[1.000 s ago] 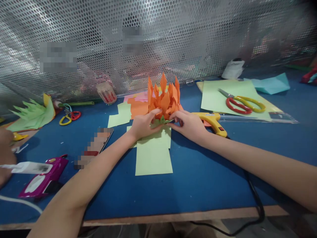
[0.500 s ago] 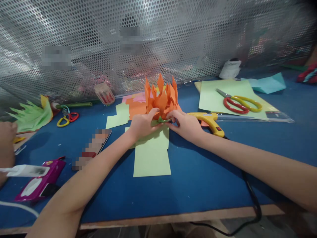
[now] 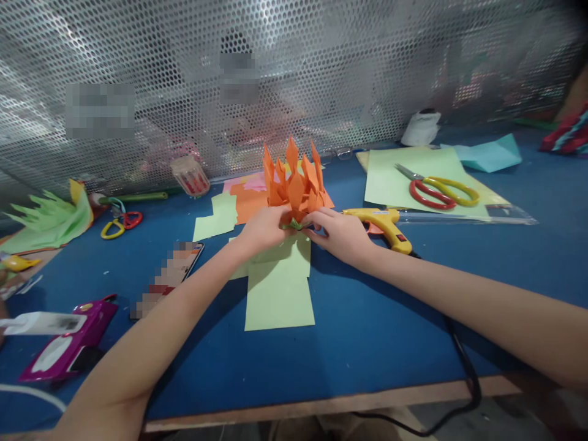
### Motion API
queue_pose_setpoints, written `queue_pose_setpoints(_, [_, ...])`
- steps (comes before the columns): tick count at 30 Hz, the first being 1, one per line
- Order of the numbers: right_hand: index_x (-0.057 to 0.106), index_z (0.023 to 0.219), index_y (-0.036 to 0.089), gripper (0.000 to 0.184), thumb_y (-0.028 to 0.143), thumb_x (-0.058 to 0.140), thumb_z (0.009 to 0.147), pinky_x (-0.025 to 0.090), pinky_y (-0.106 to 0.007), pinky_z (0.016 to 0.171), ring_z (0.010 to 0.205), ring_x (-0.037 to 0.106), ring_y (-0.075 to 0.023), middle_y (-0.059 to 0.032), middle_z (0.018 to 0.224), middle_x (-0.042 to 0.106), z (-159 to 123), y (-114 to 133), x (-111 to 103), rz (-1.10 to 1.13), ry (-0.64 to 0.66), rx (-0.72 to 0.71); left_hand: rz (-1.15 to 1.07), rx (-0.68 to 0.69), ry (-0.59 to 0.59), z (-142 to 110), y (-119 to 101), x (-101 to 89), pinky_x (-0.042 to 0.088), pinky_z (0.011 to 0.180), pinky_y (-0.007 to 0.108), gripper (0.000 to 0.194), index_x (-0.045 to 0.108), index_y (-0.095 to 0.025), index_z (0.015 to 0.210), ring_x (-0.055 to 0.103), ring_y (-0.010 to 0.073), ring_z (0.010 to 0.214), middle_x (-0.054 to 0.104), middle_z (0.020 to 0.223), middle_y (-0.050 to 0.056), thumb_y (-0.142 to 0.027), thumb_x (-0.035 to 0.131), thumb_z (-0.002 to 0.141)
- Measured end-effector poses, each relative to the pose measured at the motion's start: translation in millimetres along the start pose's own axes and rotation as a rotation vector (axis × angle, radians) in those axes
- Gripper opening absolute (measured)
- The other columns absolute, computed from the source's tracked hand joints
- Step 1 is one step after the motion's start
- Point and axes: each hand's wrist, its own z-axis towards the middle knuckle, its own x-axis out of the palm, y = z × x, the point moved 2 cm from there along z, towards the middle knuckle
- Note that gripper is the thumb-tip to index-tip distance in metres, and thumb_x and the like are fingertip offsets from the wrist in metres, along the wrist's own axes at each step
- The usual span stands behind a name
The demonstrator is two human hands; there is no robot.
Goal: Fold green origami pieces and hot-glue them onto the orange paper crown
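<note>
An orange folded-paper flower (image 3: pixel 294 180) with pointed petals stands upright on the blue table (image 3: pixel 376 324). My left hand (image 3: pixel 264 228) and my right hand (image 3: pixel 337 233) meet at its base. Both pinch a small green folded paper piece (image 3: pixel 293 225) pressed against the flower's underside. Light green paper squares (image 3: pixel 279 294) lie under and in front of my hands.
A yellow glue gun (image 3: pixel 381 222) lies right of my right hand, its black cord trailing off the front edge. Red-and-yellow scissors (image 3: pixel 436 190) rest on green sheets at the back right. A phone (image 3: pixel 172 275), a magenta object (image 3: pixel 68 343), small scissors (image 3: pixel 122 222) and a green paper fan (image 3: pixel 50 217) lie left. Perforated metal screen (image 3: pixel 294 73) behind.
My fingers have drawn closer together on the green piece at the flower's base. The view has shifted slightly; a hand at the far left edge has gone out of sight.
</note>
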Motion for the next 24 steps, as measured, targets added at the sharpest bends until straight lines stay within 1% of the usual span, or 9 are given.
queue_pose_setpoints(2, [0.064, 0.092, 0.023, 0.012, 0.029, 0.056, 0.087, 0.030, -0.025, 0.051, 0.074, 0.061, -0.0163, -0.0021, 0.083, 0.066, -0.2, 0.1, 0.3, -0.004, -0.003, -0.007, -0.030, -0.015, 0.005, 0.5, -0.7, 1.7, 0.048, 0.053, 0.027, 0.011, 0.065, -0.020, 0.085, 0.069, 0.0216, 0.069, 0.074, 0.081, 0.004, -0.019, 0.065, 0.075])
queue_pose_setpoints(5, [0.064, 0.091, 0.023, 0.011, 0.030, 0.057, 0.087, 0.029, -0.025, 0.051, 0.071, 0.060, -0.0158, -0.0018, 0.083, 0.066, -0.4, -0.1, 0.2, -0.007, -0.013, -0.012, -0.045, -0.029, -0.003, 0.6, -0.9, 5.5, 0.048, 0.053, 0.027, 0.008, 0.065, -0.019, 0.084, 0.067, 0.0211, 0.068, 0.073, 0.079, 0.004, -0.020, 0.063, 0.076])
queue_pose_setpoints(8, [0.064, 0.090, 0.022, 0.012, 0.031, 0.057, 0.087, 0.028, -0.025, 0.050, 0.068, 0.059, -0.0154, -0.0016, 0.081, 0.066, -0.9, -0.5, -0.4, -0.007, -0.034, -0.010, -0.028, -0.045, -0.021, -0.7, -2.6, 8.1, 0.045, 0.050, 0.026, 0.006, 0.064, -0.019, 0.082, 0.064, 0.0186, 0.061, 0.070, 0.074, 0.004, -0.021, 0.061, 0.078])
queue_pose_setpoints(11, [0.063, 0.087, 0.022, 0.013, 0.033, 0.058, 0.086, 0.029, -0.025, 0.050, 0.068, 0.059, -0.0153, -0.0010, 0.077, 0.065, -1.9, -1.1, -1.1, 0.005, -0.063, -0.010, 0.009, -0.075, -0.035, -3.2, -7.5, 8.1, 0.041, 0.048, 0.025, 0.005, 0.062, -0.018, 0.079, 0.059, 0.0160, 0.056, 0.068, 0.070, 0.003, -0.022, 0.061, 0.077])
queue_pose_setpoints(14, [0.062, 0.082, 0.021, 0.014, 0.033, 0.058, 0.085, 0.030, -0.024, 0.050, 0.063, 0.057, -0.0137, -0.0001, 0.072, 0.063, -3.3, -1.8, -2.1, 0.023, -0.109, -0.009, 0.064, -0.106, -0.049, -6.1, -16.0, 6.5, 0.037, 0.048, 0.024, 0.009, 0.059, -0.017, 0.076, 0.058, 0.0152, 0.054, 0.066, 0.066, 0.002, -0.026, 0.061, 0.077])
queue_pose_setpoints(16, [0.061, 0.079, 0.020, 0.015, 0.033, 0.057, 0.086, 0.031, -0.024, 0.050, 0.058, 0.054, -0.0122, 0.0001, 0.070, 0.062, -4.4, -2.3, -3.0, 0.035, -0.148, -0.011, 0.113, -0.130, -0.067, -8.1, -22.3, 5.4, 0.037, 0.050, 0.024, 0.011, 0.060, -0.016, 0.078, 0.058, 0.0159, 0.055, 0.065, 0.064, 0.002, -0.027, 0.058, 0.079])
queue_pose_setpoints(19, [0.060, 0.078, 0.020, 0.015, 0.032, 0.057, 0.085, 0.032, -0.024, 0.050, 0.054, 0.051, -0.0111, 0.0002, 0.068, 0.061, -6.1, -2.3, -4.2, 0.052, -0.204, -0.030, 0.197, -0.158, -0.093, -10.4, -30.2, 4.3, 0.040, 0.055, 0.026, 0.014, 0.062, -0.017, 0.089, 0.063, 0.0194, 0.063, 0.065, 0.066, 0.002, -0.026, 0.055, 0.081])
queue_pose_setpoints(21, [0.059, 0.078, 0.020, 0.014, 0.032, 0.057, 0.084, 0.033, -0.023, 0.050, 0.053, 0.051, -0.0107, 0.0005, 0.066, 0.060, -7.2, -1.8, -5.1, 0.062, -0.236, -0.048, 0.244, -0.168, -0.097, -11.1, -33.4, 4.2, 0.041, 0.057, 0.027, 0.018, 0.062, -0.017, 0.095, 0.065, 0.0219, 0.068, 0.066, 0.068, 0.003, -0.027, 0.054, 0.082])
queue_pose_setpoints(24, [0.057, 0.076, 0.020, 0.014, 0.031, 0.055, 0.085, 0.033, -0.023, 0.050, 0.051, 0.049, -0.0100, 0.0012, 0.064, 0.058, -8.6, -0.7, -6.2, 0.073, -0.276, -0.075, 0.285, -0.181, -0.097, -11.3, -35.0, 4.7, 0.043, 0.059, 0.029, 0.021, 0.062, -0.016, 0.099, 0.067, 0.0241, 0.069, 0.066, 0.068, 0.004, -0.029, 0.054, 0.084])
